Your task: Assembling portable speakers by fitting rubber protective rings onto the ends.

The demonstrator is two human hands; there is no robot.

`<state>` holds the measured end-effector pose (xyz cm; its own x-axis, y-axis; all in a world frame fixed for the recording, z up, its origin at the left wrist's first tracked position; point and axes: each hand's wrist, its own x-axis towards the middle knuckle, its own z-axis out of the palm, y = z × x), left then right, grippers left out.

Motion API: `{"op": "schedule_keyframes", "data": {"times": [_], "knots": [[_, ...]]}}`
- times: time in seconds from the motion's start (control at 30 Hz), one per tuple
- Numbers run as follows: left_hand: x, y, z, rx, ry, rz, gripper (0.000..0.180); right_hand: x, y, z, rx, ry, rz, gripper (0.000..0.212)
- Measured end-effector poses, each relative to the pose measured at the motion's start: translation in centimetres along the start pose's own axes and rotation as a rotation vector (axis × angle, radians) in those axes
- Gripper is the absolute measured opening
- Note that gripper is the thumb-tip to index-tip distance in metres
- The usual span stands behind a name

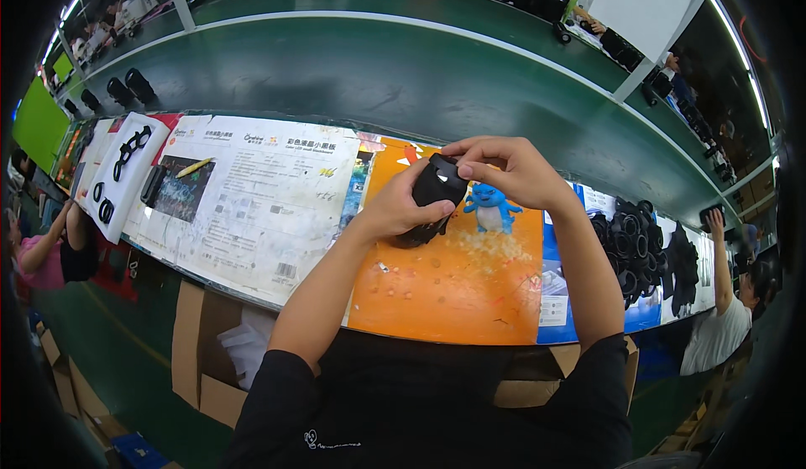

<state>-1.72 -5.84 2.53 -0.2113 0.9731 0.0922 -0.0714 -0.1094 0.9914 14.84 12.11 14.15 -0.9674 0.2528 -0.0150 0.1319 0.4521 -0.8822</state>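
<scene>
A glossy black rounded plastic part [440,182] is held up over the orange printed board [445,297]. My left hand [396,204] is closed around its left side, with the thumb across the lower front. From the upper right, my right hand [514,169] comes in closed, thumb and fingertips pinching the part's top edge. Whether something small lies between those fingertips is hidden. Below my left hand another dark shape [420,235] shows against the board, its kind hard to make out. Right beside the part, a blue cartoon figure [491,209] is printed on the board.
Black rings [630,246] lie heaped to the right, beside flat black pieces [681,272]. On the left are a white printed board [252,209], a yellow pen-like tool [194,167] and a white tray [126,175] with black parts. A green shelf [353,74] spans behind; co-workers sit at both sides.
</scene>
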Motion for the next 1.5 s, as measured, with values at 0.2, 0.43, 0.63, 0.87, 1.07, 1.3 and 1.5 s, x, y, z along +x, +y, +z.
{"op": "schedule_keyframes", "data": {"times": [0.2,0.43,0.63,0.87,1.07,1.3,1.5], "knots": [[0.1,0.1,-0.1,-0.023,-0.018,-0.003,0.083,-0.5,-0.4,0.5,-0.250,0.009,-0.161,0.019],[0.3,-0.9,-0.3,-0.041,-0.037,-0.020,0.096,-0.8,-0.5,1.0,-0.355,0.023,-0.207,0.039],[0.5,-1.2,0.0,-0.125,-0.065,-0.011,0.096,-0.6,-0.7,0.7,-0.477,-0.014,-0.277,0.043],[0.7,-1.7,0.3,-0.004,0.019,0.114,0.092,-0.3,0.1,0.4,-0.440,-0.014,-0.352,0.040],[0.9,-1.6,0.6,-0.019,0.050,0.098,0.082,-0.1,0.2,0.1,-0.412,-0.029,-0.314,0.043],[1.3,-2.2,0.5,0.038,0.080,0.160,0.087,0.1,0.1,0.2,-0.439,-0.052,-0.317,0.048],[1.1,-0.4,0.7,-0.013,0.032,0.106,0.077,-0.4,0.0,0.9,-0.497,0.010,-0.328,0.052]]}}
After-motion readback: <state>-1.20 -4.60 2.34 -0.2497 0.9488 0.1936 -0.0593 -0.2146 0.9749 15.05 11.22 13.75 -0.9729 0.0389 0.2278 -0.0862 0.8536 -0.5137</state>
